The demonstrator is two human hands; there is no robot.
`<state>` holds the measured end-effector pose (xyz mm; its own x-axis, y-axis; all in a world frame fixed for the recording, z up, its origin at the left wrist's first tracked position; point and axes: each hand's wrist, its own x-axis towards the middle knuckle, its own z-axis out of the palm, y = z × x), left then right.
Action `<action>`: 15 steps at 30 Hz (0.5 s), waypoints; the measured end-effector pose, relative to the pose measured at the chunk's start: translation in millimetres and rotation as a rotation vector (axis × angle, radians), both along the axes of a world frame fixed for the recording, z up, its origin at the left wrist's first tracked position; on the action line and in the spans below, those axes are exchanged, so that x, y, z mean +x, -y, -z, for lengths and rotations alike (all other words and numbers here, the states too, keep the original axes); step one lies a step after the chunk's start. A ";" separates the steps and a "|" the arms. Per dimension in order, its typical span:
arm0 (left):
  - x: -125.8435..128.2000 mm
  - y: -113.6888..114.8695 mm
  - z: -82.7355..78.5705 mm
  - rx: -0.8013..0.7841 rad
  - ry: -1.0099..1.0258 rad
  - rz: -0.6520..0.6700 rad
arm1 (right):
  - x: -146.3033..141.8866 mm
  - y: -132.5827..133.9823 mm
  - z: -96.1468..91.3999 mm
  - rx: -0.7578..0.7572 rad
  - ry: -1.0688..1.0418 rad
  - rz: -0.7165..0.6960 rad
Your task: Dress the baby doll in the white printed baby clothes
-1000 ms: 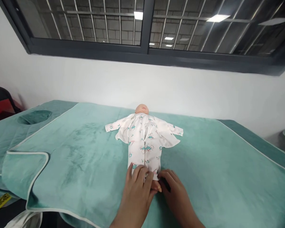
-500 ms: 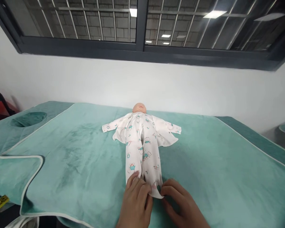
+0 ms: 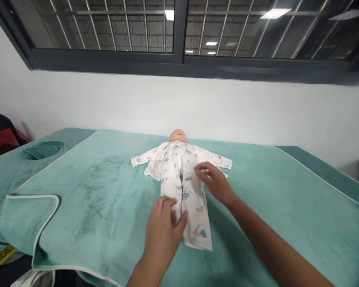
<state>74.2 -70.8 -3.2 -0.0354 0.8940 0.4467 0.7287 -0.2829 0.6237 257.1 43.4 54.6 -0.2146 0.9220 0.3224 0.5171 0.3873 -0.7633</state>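
A baby doll (image 3: 178, 136) lies on its back on the green cover, its head toward the wall. It wears a white printed top (image 3: 155, 159) with both sleeves spread out to the sides. White printed baby trousers (image 3: 197, 215) lie flat over its front, legs pointing toward me. My left hand (image 3: 164, 223) is over the left trouser leg, thumb and fingers apart, holding nothing I can see. Farther up, my right hand (image 3: 213, 178) hovers at the right edge of the trousers near the top's hem, fingers curved and apart, with nothing visible in them.
The green plush cover (image 3: 107, 199) has a folded, white-piped edge at left. A padded hole (image 3: 43, 150) is in the bed behind it. A white wall (image 3: 155, 99) and a barred window (image 3: 179, 40) stand at the back. Yellow tape (image 3: 0, 259) shows at lower left.
My right hand has let go of the trouser leg's hem and moved up and away from me. My left hand has lifted off the hems and moved slightly left and up.
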 end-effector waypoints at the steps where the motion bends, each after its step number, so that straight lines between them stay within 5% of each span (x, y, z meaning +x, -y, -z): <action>1: 4.0 -2.7 -1.8 -0.043 -0.040 -0.028 | -7.6 -26.3 -2.8 0.022 0.013 0.039; 5: 14.3 -2.5 -2.8 -0.101 -0.143 -0.090 | -36.9 -121.2 -7.3 0.089 0.271 0.058; 8: 12.5 2.4 3.4 -0.089 -0.085 -0.093 | -50.7 -165.8 -9.6 0.052 0.347 -0.005; 15: 8.5 7.7 22.4 -0.002 0.104 -0.101 | -58.9 -190.6 -14.3 0.062 0.430 -0.202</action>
